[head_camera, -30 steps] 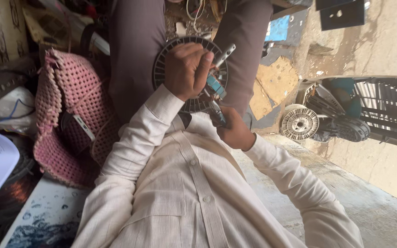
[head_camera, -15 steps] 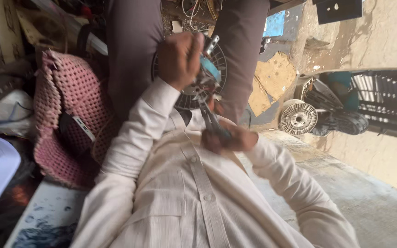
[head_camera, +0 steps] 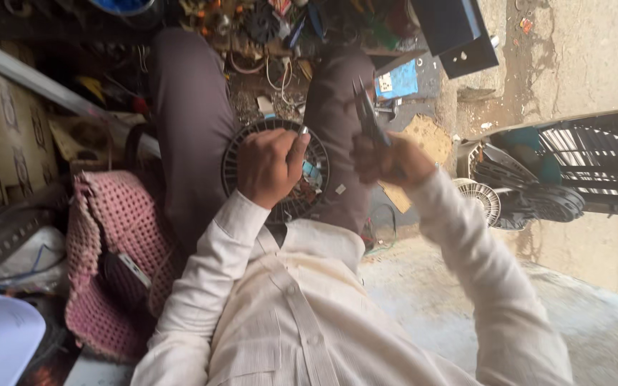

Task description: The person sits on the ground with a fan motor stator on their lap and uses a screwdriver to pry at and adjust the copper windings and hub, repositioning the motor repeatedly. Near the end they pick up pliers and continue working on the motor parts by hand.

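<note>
Cluttered workshop ground fills the view from above: bare concrete floor (head_camera: 466, 286) on the right, tangled wires and small parts (head_camera: 266, 28) at the top, a pink crocheted cushion (head_camera: 109, 250) on the left. A person in a cream long-sleeved shirt (head_camera: 287, 314) sits with dark-trousered legs stretched forward.

Between the thighs lies a round black ribbed plastic housing (head_camera: 252, 143), its open face showing a circuit part in blue and white. The left hand (head_camera: 270, 168) rests over this housing, fingers curled closed around a slim silver metal tool whose tip pokes out near the thumb. The right hand (head_camera: 388, 161) is raised just beside the right knee, closed in a fist around the handles of dark metal pliers (head_camera: 366, 114), jaws pointing up and away from the body.

To the right, a grey slatted fan casing (head_camera: 581, 164) lies on the floor with a small white round grille (head_camera: 481, 200) near it. A blue rectangular card (head_camera: 396, 83) sits by the right leg.

Judging from this pose, the housing is unsupported on the lap and could tip or slide if the left hand presses unevenly. The raised pliers are blurred, suggesting quick movement; a slip could jab the leg or damage the small electronics inside.
</note>
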